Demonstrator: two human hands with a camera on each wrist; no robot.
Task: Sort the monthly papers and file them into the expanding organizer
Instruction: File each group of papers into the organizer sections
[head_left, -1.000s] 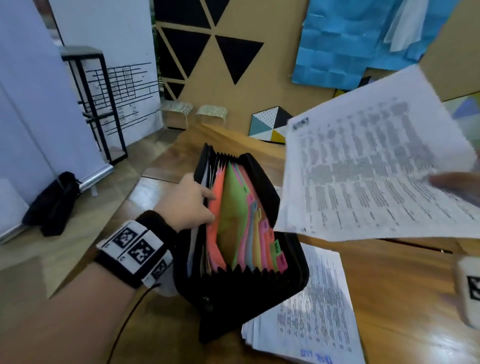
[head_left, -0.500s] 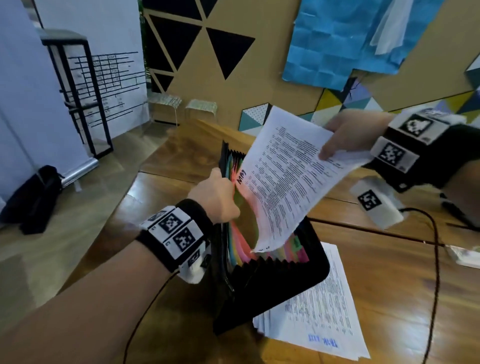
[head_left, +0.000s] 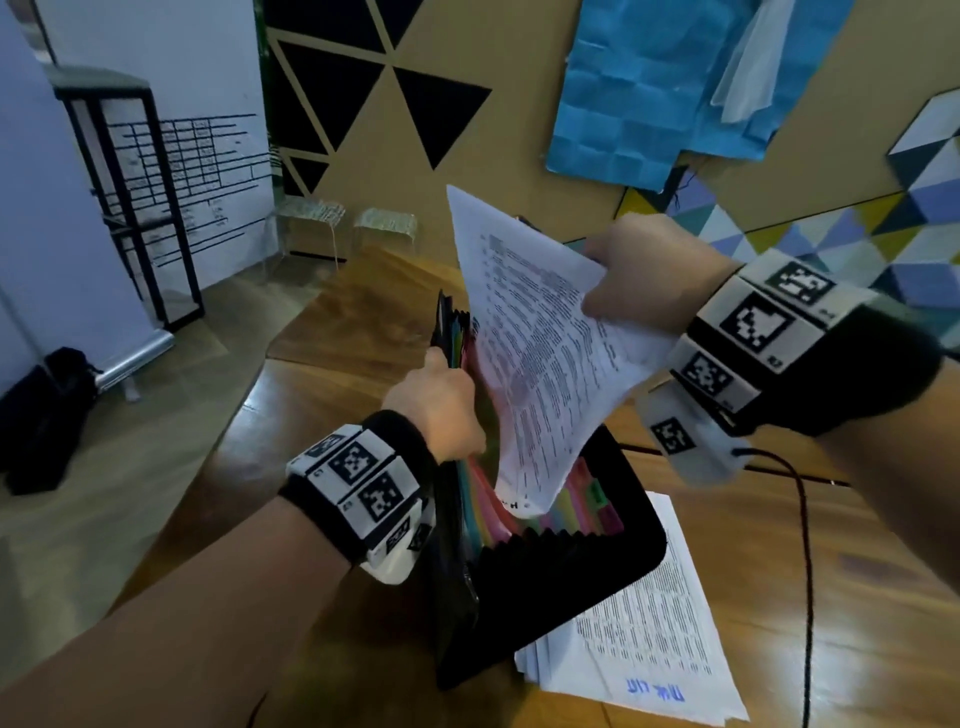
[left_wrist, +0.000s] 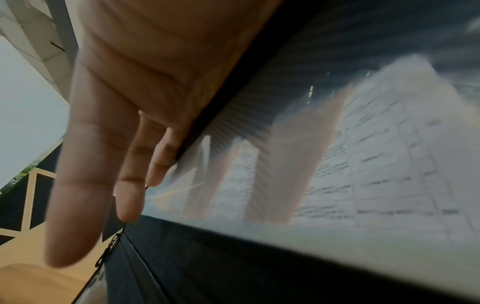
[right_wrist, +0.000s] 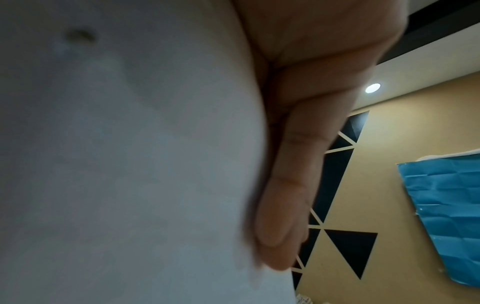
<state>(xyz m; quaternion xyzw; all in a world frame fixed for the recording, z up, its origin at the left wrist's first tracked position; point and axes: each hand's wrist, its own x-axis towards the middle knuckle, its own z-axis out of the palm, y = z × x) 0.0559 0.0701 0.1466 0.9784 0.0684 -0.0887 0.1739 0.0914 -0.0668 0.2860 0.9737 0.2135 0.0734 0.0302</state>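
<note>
The black expanding organizer (head_left: 561, 571) stands open on the wooden table (head_left: 872, 597), showing its coloured dividers (head_left: 592, 493). My left hand (head_left: 441, 405) grips its left wall, with fingers (left_wrist: 85, 164) lying along the outside and others dimly seen behind a translucent divider (left_wrist: 363, 164). My right hand (head_left: 639, 275) pinches the upper right edge of a printed paper (head_left: 535, 364). The paper hangs slanted, and its lower end dips in between the dividers. In the right wrist view a finger (right_wrist: 293, 185) lies flat against the white paper (right_wrist: 116, 164).
A stack of printed papers (head_left: 644, 649) lies on the table, partly under the organizer's right side. A black cable (head_left: 805, 545) runs across the table at right. A black metal rack (head_left: 135, 208) and a dark bag (head_left: 47, 415) stand on the floor at left.
My right hand has brought the paper from high on the right down and leftward, and its lower end now sits among the dividers. My left hand has kept its hold on the organizer.
</note>
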